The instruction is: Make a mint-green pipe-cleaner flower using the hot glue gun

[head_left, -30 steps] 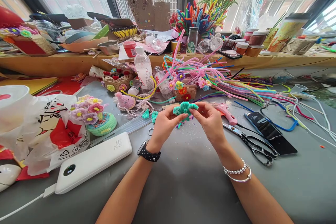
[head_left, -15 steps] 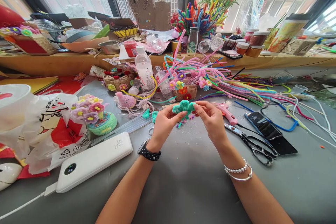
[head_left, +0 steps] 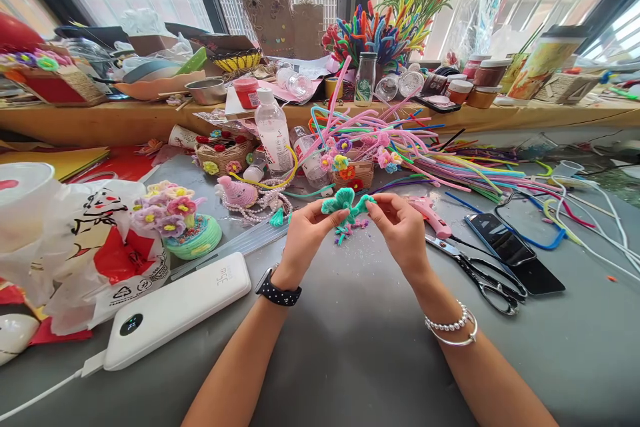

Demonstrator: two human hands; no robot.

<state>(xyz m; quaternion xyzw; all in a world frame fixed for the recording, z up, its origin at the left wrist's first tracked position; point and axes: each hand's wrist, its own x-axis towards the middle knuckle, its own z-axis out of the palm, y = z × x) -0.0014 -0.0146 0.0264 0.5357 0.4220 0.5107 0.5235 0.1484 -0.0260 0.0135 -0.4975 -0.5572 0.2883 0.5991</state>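
Note:
A teal pipe-cleaner flower [head_left: 343, 202] with looped petals is held above the grey table [head_left: 360, 347]. My left hand [head_left: 306, 238], with a dotted black watch strap on its wrist, pinches the flower's left side. My right hand [head_left: 400, 230], with a pearl bracelet and a bangle on its wrist, pinches a petal on the right. Small pink and teal scraps [head_left: 345, 232] lie on the table just below the flower. Two more teal pieces [head_left: 278, 217] lie left of my left hand.
Black scissors [head_left: 483, 278], a pink glue gun [head_left: 429, 211] and a dark phone [head_left: 515, 253] lie to the right. A white power bank [head_left: 175, 310] and a plastic bag [head_left: 95, 240] lie on the left. Loose pipe cleaners [head_left: 450, 160], bottles and small flower baskets crowd the back.
Both hands have lifted the teal flower slightly and turned it to the left; the right fingers have shifted along a petal.

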